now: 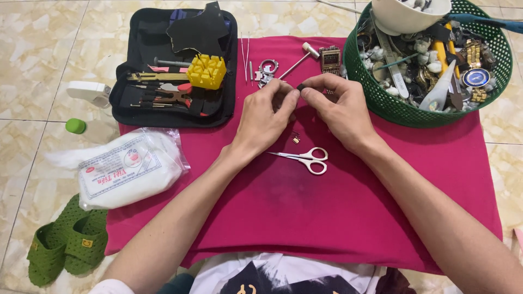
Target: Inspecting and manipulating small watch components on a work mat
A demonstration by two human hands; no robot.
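Both of my hands meet over the middle of a magenta cloth (338,218). My left hand (267,117) and my right hand (338,106) pinch the same small dark piece (300,86) between their fingertips. What the piece is I cannot tell. Small white-handled scissors (308,158) lie on the cloth just below my hands. A tiny metal part (296,139) rests between my wrists. Beyond my fingers lie a small hammer (300,56), a square metal watch (330,59), a metal watch part (267,69) and thin tweezers (245,51).
An open black tool case (163,103) with a yellow block (207,71) lies at the back left. A green basket (392,103) full of watches and tools sits at the back right, with a white bowl (403,19) on it. At left: a cotton bag (128,171), green sandals (65,242), a white bottle (90,92), a green cap (75,126).
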